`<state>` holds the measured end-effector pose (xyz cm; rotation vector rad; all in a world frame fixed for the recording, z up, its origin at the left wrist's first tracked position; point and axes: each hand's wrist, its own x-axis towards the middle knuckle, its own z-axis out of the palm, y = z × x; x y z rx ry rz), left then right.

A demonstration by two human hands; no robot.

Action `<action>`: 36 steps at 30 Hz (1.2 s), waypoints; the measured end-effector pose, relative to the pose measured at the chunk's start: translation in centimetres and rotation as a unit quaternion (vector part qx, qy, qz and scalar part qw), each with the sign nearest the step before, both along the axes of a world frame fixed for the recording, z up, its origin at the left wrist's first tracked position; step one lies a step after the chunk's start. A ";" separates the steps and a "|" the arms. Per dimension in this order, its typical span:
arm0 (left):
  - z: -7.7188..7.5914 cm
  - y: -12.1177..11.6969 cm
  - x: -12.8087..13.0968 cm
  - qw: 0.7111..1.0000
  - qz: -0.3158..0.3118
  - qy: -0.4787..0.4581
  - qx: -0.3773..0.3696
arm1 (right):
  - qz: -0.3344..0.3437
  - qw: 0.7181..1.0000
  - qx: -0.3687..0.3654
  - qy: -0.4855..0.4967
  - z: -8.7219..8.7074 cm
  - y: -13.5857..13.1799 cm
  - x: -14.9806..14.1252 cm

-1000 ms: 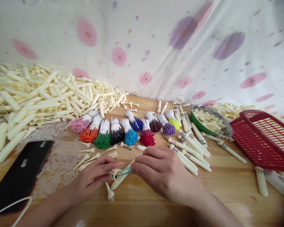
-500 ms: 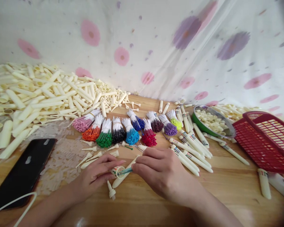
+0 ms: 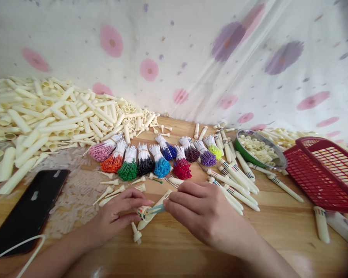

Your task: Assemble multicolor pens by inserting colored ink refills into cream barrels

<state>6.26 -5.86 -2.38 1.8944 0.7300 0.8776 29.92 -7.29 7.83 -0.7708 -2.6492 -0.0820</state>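
Note:
My left hand (image 3: 124, 210) pinches a short cream pen barrel piece (image 3: 143, 211) with coloured bits in its slots, its open end facing right. In my right hand (image 3: 198, 212) is a pair of light-blue tweezers (image 3: 158, 209), their tips at the mouth of that piece and slightly apart. Below the hands lies a long cream pen tube (image 3: 150, 219). Beside my left fingers rests a small cream plug with a thin stem (image 3: 137, 233). Beyond the hands stand tied bundles of refills, among them green (image 3: 128, 164), black (image 3: 145, 160) and red ones (image 3: 182, 164).
Cream pen tubes (image 3: 60, 112) are heaped at the left. A black phone (image 3: 29, 212) lies near small clear plastic pieces (image 3: 71, 200). At the right are finished-looking pens (image 3: 237, 179), a green bowl (image 3: 240, 148) of cream parts and a red basket (image 3: 316, 173).
The tweezers' arms have spread apart and drawn back slightly to the right from the barrel piece. My left hand has barely moved.

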 end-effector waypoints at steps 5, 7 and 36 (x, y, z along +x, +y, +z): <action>-0.1 0.1 0.0 1.000 -0.007 -0.003 0.005 | 0.008 1.000 0.003 -0.015 0.2 0.0 -0.5; -0.1 0.1 -0.1 1.000 -0.011 -0.004 0.011 | 0.012 1.000 0.005 -0.008 0.2 0.1 -0.6; -1.0 0.4 0.7 0.974 0.171 -0.111 -0.103 | -0.194 0.953 -0.230 -0.014 -8.5 1.0 3.3</action>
